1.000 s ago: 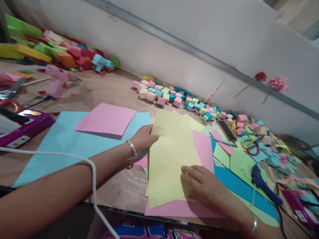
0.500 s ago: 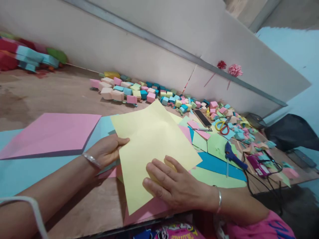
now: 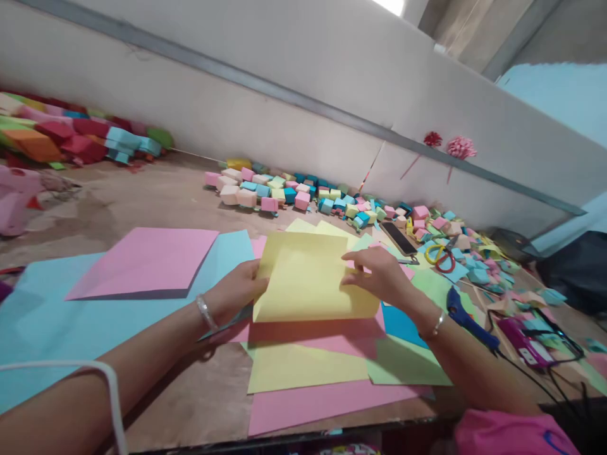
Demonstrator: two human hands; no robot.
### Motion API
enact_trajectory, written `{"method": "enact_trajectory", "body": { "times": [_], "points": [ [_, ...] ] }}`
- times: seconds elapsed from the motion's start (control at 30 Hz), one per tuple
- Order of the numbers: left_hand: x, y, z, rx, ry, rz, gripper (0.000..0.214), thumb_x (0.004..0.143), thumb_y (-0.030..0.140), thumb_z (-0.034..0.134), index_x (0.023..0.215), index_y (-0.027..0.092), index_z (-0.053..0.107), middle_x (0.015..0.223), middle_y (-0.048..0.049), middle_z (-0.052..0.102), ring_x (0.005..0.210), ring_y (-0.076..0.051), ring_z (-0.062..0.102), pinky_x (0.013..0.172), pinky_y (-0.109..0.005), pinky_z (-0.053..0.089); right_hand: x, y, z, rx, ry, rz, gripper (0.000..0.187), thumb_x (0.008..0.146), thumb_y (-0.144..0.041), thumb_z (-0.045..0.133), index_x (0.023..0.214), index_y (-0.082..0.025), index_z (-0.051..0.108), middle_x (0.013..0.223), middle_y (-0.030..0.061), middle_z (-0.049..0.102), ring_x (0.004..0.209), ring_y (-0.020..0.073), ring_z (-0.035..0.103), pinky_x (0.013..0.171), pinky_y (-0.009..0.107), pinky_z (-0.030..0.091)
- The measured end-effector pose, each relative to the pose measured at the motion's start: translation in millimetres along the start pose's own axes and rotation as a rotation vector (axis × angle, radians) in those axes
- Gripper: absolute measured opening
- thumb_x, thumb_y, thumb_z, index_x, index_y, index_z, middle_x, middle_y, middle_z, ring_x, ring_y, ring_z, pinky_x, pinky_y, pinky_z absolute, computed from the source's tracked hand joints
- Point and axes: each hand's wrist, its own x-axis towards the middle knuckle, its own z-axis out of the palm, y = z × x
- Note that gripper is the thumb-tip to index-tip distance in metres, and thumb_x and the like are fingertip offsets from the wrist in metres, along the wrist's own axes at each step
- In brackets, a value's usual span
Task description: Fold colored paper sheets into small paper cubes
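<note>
Yellow sheet: the yellow sheet (image 3: 303, 278) was between the two hands, near the middle of the bench (image 3: 156, 196), over other papers.
Left hand: the left hand (image 3: 239, 287) pinched the sheet's left edge, thumb on top, fingers mostly hidden beneath.
Right hand: the right hand (image 3: 379, 272) had thumb and forefinger bent at the sheet's right side, tips apart; whether paper was caught between them could not be told.
Bend: the sheet was already curved over, its near side rounded; no pressed crease showed, so the fold looked only partly made.
Nearby papers: a flat yellow paper (image 3: 303, 370) lay nearer, unfolded; a pink sheet (image 3: 147, 259) lay on a blue sheet (image 3: 118, 322) at left.
Far side: small paper blocks (image 3: 270, 189) stood finished-looking along the wall (image 3: 190, 101).
</note>
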Motion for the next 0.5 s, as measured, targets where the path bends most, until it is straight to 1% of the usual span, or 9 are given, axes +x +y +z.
{"method": "enact_trajectory", "body": {
  "times": [0.03,0.1,0.17,0.23,0.27,0.3,0.4,0.43,0.5],
  "points": [
    [-1.0,-0.4,0.9,0.013,-0.059,0.005,0.030,0.054,0.012,0.075,0.083,0.015,0.072,0.078,-0.0076,0.075,0.077,-0.028,0.070,0.064,-0.032,0.054,1.6,8.1,5.3,0.093,-0.020,0.089,0.032,0.082,-0.044,0.070,0.098,-0.017,0.068,0.065,0.0006,0.064,0.061,0.0140,0.059,0.065,0.029,0.044],
    [-0.9,-2.2,0.5,0.043,-0.163,-0.002,0.032,0.058,0.016,0.074,0.090,0.015,0.072,0.083,-0.0079,0.075,0.080,-0.027,0.070,0.068,-0.032,0.055,0.9,16.5,15.9,0.281,-0.088,0.204,0.028,0.083,-0.043,0.067,0.092,-0.017,0.070,0.070,0.0012,0.067,0.064,0.0135,0.060,0.064,0.027,0.046],
    [0.8,-4.6,-1.4,0.028,-0.145,-0.022,0.035,0.059,0.018,0.073,0.094,0.014,0.071,0.086,-0.0084,0.075,0.078,-0.026,0.071,0.069,-0.032,0.054,-4.5,15.8,26.2,0.422,-0.143,0.236,0.026,0.088,-0.041,0.061,0.088,-0.017,0.070,0.080,0.0041,0.071,0.072,0.0147,0.064,0.068,0.027,0.048],
    [2.3,-6.2,-2.6,0.017,-0.098,-0.052,0.038,0.060,0.019,0.072,0.097,0.014,0.069,0.086,-0.0084,0.075,0.076,-0.025,0.071,0.066,-0.031,0.054,-13.2,10.2,36.2,0.485,-0.173,0.187,0.029,0.093,-0.039,0.052,0.088,-0.017,0.070,0.085,0.0058,0.072,0.078,0.0154,0.066,0.070,0.027,0.049],
    [2.6,-6.5,-2.7,0.019,-0.078,-0.063,0.039,0.060,0.020,0.071,0.098,0.013,0.069,0.085,-0.0084,0.075,0.074,-0.025,0.071,0.065,-0.031,0.054,-18.2,7.0,41.2,0.473,-0.153,0.146,0.031,0.096,-0.037,0.047,0.089,-0.017,0.069,0.086,0.0064,0.071,0.079,0.0157,0.066,0.070,0.028,0.049],
    [2.6,-6.5,-2.4,0.026,-0.063,-0.069,0.040,0.060,0.021,0.071,0.099,0.013,0.069,0.085,-0.0084,0.075,0.072,-0.025,0.071,0.063,-0.031,0.053,-23.5,4.1,46.3,0.427,-0.104,0.105,0.032,0.097,-0.035,0.044,0.090,-0.016,0.069,0.085,0.0071,0.071,0.079,0.0161,0.065,0.071,0.029,0.049],
    [1.5,-5.1,-1.0,0.047,-0.055,-0.073,0.038,0.061,0.022,0.071,0.097,0.013,0.069,0.084,-0.0088,0.075,0.071,-0.024,0.071,0.059,-0.030,0.053,-37.9,0.0,60.0,0.198,0.119,0.012,0.027,0.097,-0.030,0.044,0.094,-0.016,0.067,0.079,0.0080,0.068,0.076,0.0185,0.063,0.072,0.033,0.048],
    [1.4,-4.4,-0.9,0.047,-0.045,-0.067,0.037,0.060,0.022,0.071,0.096,0.013,0.069,0.085,-0.0087,0.075,0.071,-0.025,0.071,0.059,-0.030,0.053,-41.5,0.5,63.3,0.151,0.164,-0.005,0.024,0.096,-0.027,0.045,0.095,-0.016,0.066,0.077,0.0076,0.068,0.076,0.0190,0.062,0.072,0.034,0.048],
    [3.0,-3.3,-2.4,0.031,0.007,-0.035,0.036,0.059,0.019,0.072,0.095,0.014,0.070,0.085,-0.0085,0.076,0.072,-0.025,0.071,0.058,-0.030,0.054,-46.0,4.7,67.0,0.159,0.208,-0.006,0.020,0.094,-0.020,0.046,0.100,-0.018,0.065,0.080,0.0067,0.067,0.078,0.0189,0.062,0.072,0.034,0.049]
  ]
}}
